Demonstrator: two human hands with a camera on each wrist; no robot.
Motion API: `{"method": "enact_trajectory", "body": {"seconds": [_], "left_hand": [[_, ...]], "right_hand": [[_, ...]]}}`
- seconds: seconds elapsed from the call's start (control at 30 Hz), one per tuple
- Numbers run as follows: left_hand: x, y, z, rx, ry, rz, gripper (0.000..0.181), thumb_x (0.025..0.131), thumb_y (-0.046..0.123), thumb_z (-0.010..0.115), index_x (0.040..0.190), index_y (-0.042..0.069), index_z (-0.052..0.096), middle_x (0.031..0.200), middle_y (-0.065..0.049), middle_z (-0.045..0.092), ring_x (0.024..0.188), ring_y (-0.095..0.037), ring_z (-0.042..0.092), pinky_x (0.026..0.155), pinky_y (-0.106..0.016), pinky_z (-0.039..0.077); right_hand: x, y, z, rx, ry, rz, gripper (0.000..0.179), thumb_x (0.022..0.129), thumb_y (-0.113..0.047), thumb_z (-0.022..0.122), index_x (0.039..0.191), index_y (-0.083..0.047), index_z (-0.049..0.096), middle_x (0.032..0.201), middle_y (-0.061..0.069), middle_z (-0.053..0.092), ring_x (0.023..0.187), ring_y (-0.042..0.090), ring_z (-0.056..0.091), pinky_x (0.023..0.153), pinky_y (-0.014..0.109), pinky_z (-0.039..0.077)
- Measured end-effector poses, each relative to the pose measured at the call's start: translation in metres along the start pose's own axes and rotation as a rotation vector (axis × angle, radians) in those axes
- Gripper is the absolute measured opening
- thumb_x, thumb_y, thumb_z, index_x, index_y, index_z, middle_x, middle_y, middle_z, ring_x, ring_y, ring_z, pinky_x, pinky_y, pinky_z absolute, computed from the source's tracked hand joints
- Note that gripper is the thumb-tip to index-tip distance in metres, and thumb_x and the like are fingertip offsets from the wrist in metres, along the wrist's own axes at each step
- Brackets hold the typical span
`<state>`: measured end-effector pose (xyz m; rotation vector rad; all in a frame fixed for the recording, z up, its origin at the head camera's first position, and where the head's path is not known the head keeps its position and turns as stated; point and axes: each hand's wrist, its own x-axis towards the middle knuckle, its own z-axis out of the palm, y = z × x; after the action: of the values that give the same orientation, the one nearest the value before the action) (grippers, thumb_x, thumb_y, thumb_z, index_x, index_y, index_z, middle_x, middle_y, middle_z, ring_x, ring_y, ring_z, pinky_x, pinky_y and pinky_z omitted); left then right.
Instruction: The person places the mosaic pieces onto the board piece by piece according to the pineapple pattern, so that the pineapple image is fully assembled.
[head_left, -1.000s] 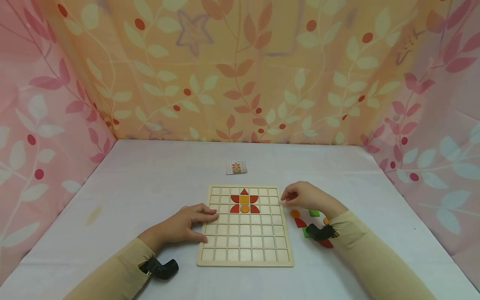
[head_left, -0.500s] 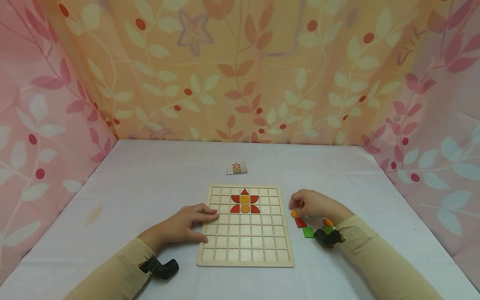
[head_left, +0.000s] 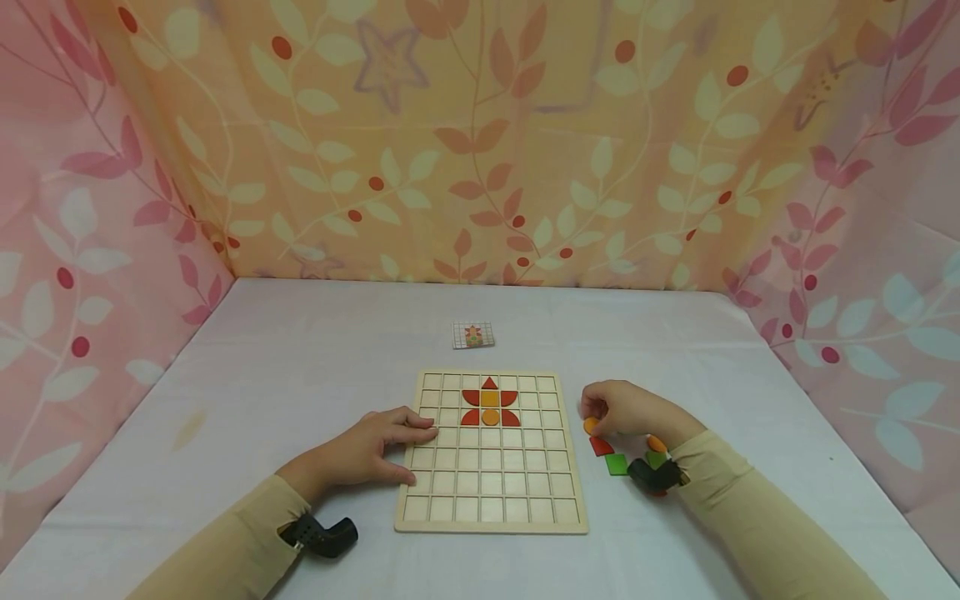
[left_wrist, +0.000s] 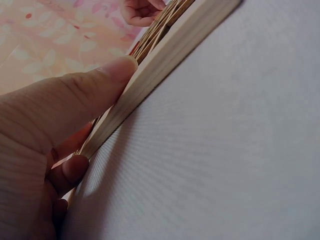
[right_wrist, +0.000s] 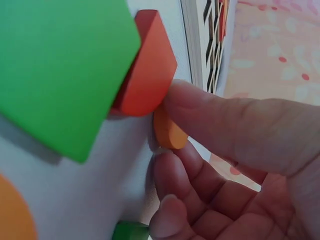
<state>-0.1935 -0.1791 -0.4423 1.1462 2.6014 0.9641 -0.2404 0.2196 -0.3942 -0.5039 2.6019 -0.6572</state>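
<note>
A wooden grid board (head_left: 491, 485) lies flat on the table, with red and orange pieces set near its far end. My left hand (head_left: 367, 447) rests on the board's left edge, fingertips on top and thumb nearer the front. On the other side, my right hand (head_left: 639, 410) has thumb and fingers about a small orange disc (right_wrist: 171, 132), pinching it low at the table. Touching or very near the thumb is a red piece (right_wrist: 150, 70) with a curved side. A green square (head_left: 617, 465) lies just in front. The right hand and wrist partly cover other pieces.
Behind the board lies a small card (head_left: 473, 335) printed with a grid and coloured figure. Another orange piece (head_left: 657, 443) and a green piece (head_left: 656, 459) lie by the right wrist. Patterned cloth (head_left: 480, 167) encloses the white table (head_left: 300, 333) at the back and sides.
My right hand has moved from the board's right edge back to the loose pieces and now pinches the orange disc. The left hand and the board have stayed put.
</note>
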Motion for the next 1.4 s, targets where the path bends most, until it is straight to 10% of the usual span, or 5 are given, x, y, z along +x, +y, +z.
{"method": "enact_trajectory", "body": {"seconds": [0.63,1.4], "left_hand": [[0.000,-0.001,0.000,0.010,0.004,0.016,0.067,0.071,0.049,0.071,0.129,0.019,0.054,0.129,0.007,0.047,0.123,-0.016,0.039,0.089,-0.042,0.029],[0.000,-0.003,0.002,0.001,0.009,0.012,0.067,0.071,0.049,0.071,0.129,0.020,0.055,0.130,0.007,0.046,0.124,-0.016,0.039,0.087,-0.042,0.026]], "right_hand": [[0.005,-0.014,-0.008,0.066,0.031,-0.052,0.012,0.079,-0.013,0.070,0.071,-0.014,0.061,0.064,-0.002,0.053,0.067,0.016,0.048,0.060,0.030,0.038],[0.045,-0.095,0.034,0.147,0.003,-0.245,0.013,0.080,-0.016,0.070,0.070,-0.015,0.062,0.068,-0.007,0.056,0.069,0.012,0.049,0.064,0.028,0.039]]}}
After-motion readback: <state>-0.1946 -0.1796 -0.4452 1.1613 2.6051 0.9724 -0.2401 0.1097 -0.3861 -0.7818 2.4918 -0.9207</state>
